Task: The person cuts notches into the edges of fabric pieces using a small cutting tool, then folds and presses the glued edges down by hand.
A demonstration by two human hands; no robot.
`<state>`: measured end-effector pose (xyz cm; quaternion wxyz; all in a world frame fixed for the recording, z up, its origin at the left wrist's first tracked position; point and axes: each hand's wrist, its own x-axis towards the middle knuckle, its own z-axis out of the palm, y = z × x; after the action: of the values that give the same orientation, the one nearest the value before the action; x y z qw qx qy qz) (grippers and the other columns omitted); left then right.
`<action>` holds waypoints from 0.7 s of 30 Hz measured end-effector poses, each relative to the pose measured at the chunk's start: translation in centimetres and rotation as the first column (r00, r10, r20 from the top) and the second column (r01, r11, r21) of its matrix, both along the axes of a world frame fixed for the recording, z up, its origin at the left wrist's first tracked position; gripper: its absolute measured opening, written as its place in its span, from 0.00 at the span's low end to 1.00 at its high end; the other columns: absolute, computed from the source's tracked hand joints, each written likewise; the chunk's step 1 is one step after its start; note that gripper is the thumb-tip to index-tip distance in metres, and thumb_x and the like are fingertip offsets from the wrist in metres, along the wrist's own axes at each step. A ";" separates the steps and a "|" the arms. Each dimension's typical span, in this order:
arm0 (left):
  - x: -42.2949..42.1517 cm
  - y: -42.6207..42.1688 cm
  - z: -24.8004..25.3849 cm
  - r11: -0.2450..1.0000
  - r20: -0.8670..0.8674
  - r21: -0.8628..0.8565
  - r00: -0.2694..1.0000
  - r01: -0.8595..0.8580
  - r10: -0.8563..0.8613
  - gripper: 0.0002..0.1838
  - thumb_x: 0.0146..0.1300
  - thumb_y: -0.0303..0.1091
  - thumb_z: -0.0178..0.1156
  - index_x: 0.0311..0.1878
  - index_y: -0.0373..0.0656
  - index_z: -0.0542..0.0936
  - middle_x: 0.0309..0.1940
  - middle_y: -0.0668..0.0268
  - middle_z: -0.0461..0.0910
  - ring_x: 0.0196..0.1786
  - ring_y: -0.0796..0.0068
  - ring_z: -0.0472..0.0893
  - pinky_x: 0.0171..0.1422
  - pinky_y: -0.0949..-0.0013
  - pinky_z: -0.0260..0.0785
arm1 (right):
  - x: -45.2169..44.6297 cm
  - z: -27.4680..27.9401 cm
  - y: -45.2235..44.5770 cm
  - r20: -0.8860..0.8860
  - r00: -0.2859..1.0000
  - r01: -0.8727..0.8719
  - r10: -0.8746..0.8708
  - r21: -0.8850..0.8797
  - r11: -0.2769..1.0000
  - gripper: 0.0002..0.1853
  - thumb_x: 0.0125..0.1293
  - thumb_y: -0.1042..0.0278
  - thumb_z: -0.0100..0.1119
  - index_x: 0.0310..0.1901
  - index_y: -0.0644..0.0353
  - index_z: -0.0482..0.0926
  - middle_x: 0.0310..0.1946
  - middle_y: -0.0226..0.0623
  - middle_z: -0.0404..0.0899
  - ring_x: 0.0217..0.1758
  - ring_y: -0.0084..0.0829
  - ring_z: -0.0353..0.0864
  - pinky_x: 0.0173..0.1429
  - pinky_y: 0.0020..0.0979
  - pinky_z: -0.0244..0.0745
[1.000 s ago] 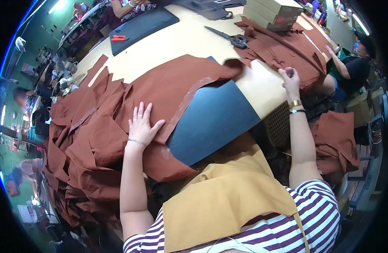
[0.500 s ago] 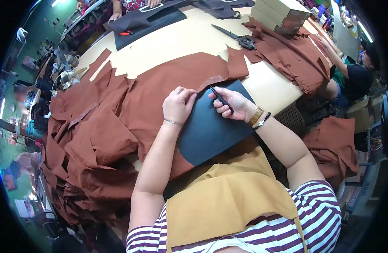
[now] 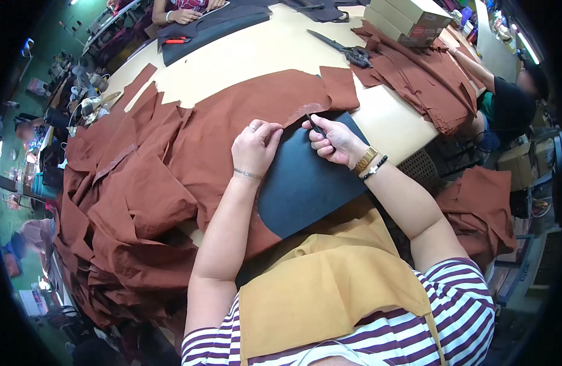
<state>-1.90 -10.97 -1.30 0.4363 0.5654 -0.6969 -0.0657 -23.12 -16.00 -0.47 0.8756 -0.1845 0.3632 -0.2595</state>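
My left hand [image 3: 255, 148] pinches the edge of a rust-brown fabric piece [image 3: 232, 110], thumb and fingertips together. In my right hand [image 3: 337, 141] is a slim black tool that looks like thread snips [image 3: 316, 125], its pointed tip up near the fabric's curved edge. The fingers wrap round its body, so much of it is hidden. Beneath both hands lies a dark blue-black board [image 3: 311, 177], partly covered by the brown fabric. A pale, whitish marking runs along the fabric edge close to the tip.
Crumpled brown fabric [image 3: 128, 226] heaps at left. Large scissors [image 3: 342, 49] lie toward the back, beside stacked brown pieces [image 3: 415, 79] and a cardboard box [image 3: 409, 21]. A red-handled tool [image 3: 176, 41] rests on dark material. Co-workers' hands show at the far side and right.
Both hands have shifted slightly up and left along the fabric edge, still holding the fabric and the snips. Across the table, a co-worker's hands have moved; the person at right leans further in.
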 end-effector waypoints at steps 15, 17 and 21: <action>-0.1 0.1 0.1 1.000 -0.018 0.004 1.000 -0.009 0.009 0.02 0.59 0.35 0.67 0.34 0.50 0.86 0.32 0.69 0.82 0.35 0.67 0.83 0.38 0.64 0.75 | 0.3 0.8 0.6 -0.056 0.998 -0.007 0.005 -0.034 0.999 0.17 0.79 0.50 0.42 0.48 0.57 0.71 0.22 0.22 0.64 0.18 0.12 0.56 0.18 0.15 0.51; -0.2 0.1 0.2 1.000 -0.011 -0.010 1.000 -0.005 0.005 0.02 0.59 0.35 0.67 0.34 0.50 0.86 0.32 0.69 0.82 0.35 0.67 0.83 0.38 0.64 0.75 | 0.3 0.7 0.4 -0.023 1.000 -0.018 0.018 0.007 1.000 0.18 0.79 0.49 0.42 0.49 0.57 0.71 0.22 0.22 0.64 0.18 0.12 0.56 0.18 0.15 0.52; -0.2 0.1 0.1 1.000 -0.010 0.011 1.000 -0.005 0.005 0.02 0.59 0.35 0.67 0.34 0.51 0.86 0.32 0.69 0.81 0.35 0.67 0.83 0.38 0.64 0.75 | 0.9 0.7 0.1 -0.081 0.997 -0.008 0.004 -0.048 0.999 0.17 0.78 0.50 0.42 0.48 0.56 0.71 0.23 0.22 0.64 0.18 0.12 0.57 0.18 0.14 0.53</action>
<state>-2.07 -10.90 -1.21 0.4370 0.5690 -0.6929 -0.0714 -22.20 -15.88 0.22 0.8562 -0.2173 0.3913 -0.2578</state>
